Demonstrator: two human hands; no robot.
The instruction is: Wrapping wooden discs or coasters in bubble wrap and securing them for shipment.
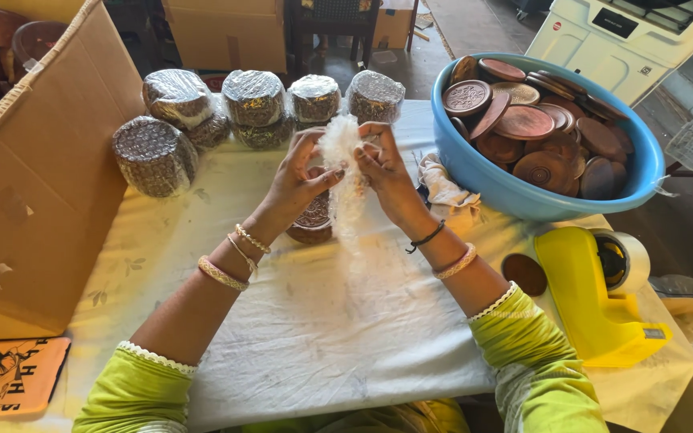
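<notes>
Pinching a strip of bubble wrap between them, left hand and right hand fingers pressed on it

The wooden box sits half hidden behind the left hand and the bunched plastic wrap. At nine o'clock the cardboard box runs off the edge. The lower wooden discs lie buried in the blue tub.

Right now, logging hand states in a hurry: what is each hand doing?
Left hand: closed on the white crumpled bubble-wrap sheet.
Right hand: pinching the same sheet.
</notes>
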